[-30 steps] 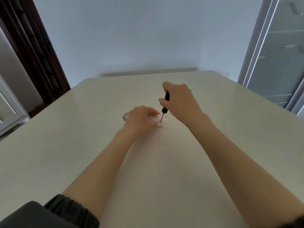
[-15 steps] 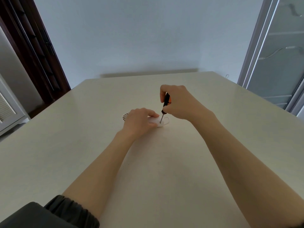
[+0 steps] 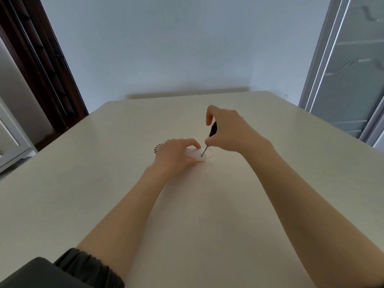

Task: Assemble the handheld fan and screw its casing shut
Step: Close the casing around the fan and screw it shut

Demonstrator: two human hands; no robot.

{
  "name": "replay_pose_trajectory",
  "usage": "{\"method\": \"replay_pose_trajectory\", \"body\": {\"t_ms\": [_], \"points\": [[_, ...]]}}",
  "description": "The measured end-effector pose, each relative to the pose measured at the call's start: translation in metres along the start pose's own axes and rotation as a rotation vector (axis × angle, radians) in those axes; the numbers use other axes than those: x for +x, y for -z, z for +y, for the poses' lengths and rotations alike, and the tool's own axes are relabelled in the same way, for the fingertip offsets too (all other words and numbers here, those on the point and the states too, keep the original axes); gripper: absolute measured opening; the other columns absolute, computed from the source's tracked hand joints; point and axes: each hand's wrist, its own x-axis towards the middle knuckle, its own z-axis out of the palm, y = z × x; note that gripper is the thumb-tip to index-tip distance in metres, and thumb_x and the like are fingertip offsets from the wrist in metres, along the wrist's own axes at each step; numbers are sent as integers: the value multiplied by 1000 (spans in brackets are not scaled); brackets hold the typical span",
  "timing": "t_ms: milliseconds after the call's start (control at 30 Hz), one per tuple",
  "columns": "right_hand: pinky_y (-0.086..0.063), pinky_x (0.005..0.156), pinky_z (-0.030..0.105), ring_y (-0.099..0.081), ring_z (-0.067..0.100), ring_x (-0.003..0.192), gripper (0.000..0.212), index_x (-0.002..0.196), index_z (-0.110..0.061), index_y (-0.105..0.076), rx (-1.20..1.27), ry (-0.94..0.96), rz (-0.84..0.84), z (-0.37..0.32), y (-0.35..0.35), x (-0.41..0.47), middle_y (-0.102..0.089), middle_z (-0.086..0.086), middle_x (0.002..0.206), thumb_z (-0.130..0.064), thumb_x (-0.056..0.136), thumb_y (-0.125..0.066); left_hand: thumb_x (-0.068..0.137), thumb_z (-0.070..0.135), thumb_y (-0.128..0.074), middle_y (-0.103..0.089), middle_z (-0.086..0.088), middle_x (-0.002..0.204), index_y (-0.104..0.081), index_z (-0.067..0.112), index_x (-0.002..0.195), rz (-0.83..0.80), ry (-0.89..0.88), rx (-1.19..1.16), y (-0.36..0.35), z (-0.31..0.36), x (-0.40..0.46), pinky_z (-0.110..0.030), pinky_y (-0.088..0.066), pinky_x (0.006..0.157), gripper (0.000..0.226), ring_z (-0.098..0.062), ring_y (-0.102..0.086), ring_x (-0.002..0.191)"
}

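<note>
A small white handheld fan (image 3: 196,154) lies flat on the cream table (image 3: 104,183). My left hand (image 3: 175,155) presses down on its middle and hides most of the body. The ribbed fan head (image 3: 158,148) peeks out to the left of that hand, and the loop end of the handle shows to the right. My right hand (image 3: 230,132) grips a black-handled screwdriver (image 3: 212,130), tilted, with its thin metal tip resting on the casing near the handle end.
The table's far edge meets a pale wall. A dark wooden door frame (image 3: 41,59) stands at the left and a frosted glass door (image 3: 349,65) at the right. A white cabinet (image 3: 8,142) sits low at the far left.
My right hand has shifted its grip around the screwdriver handle, fingers rolling, while the tip stays on the same spot of the casing. My left hand has held still.
</note>
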Motion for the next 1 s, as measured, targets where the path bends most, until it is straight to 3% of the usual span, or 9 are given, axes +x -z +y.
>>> {"method": "replay_pose_trajectory", "body": {"t_ms": [167,333,433,500,633,733,833,1000], "points": [[-36,53,23,-51,16,76,32,97,-17,-48,53,59,-67,-4,2,2,-51,0,88,4,76,-57,87,33,-58,-67,2,110,-55,35,122,1,-27,84,-4,-3,1,-22,-27,89,35,-26,-47,112],[-36,50,21,-47,10,65,22,89,-11,-57,-18,39,-67,-5,1,3,-47,-7,78,7,78,-54,89,34,-57,-64,2,97,-55,37,125,50,-26,107,-3,-5,-1,-22,-25,80,36,-26,-41,117],[-42,54,26,-53,19,67,12,85,-11,-59,-81,32,0,-5,-2,4,-57,3,87,1,81,-56,88,32,-58,-67,-1,97,-53,38,127,49,-41,161,-2,-6,-1,-24,-28,80,39,-26,-40,118],[-45,57,30,-51,20,58,1,85,-8,-57,-132,35,26,-7,-4,5,-61,9,90,-8,84,-58,88,31,-58,-68,-1,99,-53,38,127,45,-33,136,-3,-6,-1,-24,-28,79,40,-25,-39,117],[-38,50,27,-43,18,50,13,85,-6,-54,-228,-30,78,-9,-8,6,-55,9,81,-19,86,-57,88,31,-59,-61,3,89,-54,38,127,60,-31,109,-4,-6,-3,-23,-29,79,40,-24,-39,115],[-40,56,30,-51,24,64,18,84,-8,-53,-135,-23,39,-6,-8,4,-54,6,80,-21,80,-64,89,32,-58,-68,2,103,-55,38,126,78,-22,101,-5,-8,-3,-23,-27,78,38,-26,-42,112],[-39,57,25,-51,21,79,26,99,-11,-53,-12,37,-60,-7,-3,-1,-52,1,85,-7,75,-63,90,34,-55,-68,3,107,-57,38,123,80,-16,96,-7,-10,-2,-24,-28,79,34,-26,-42,109],[-37,54,21,-51,19,81,24,92,-15,-53,-11,61,-83,-9,-4,1,-46,-6,81,5,79,-57,89,34,-55,-67,3,113,-57,41,123,74,6,74,-8,-12,-2,-26,-29,79,35,-27,-42,112]]}}
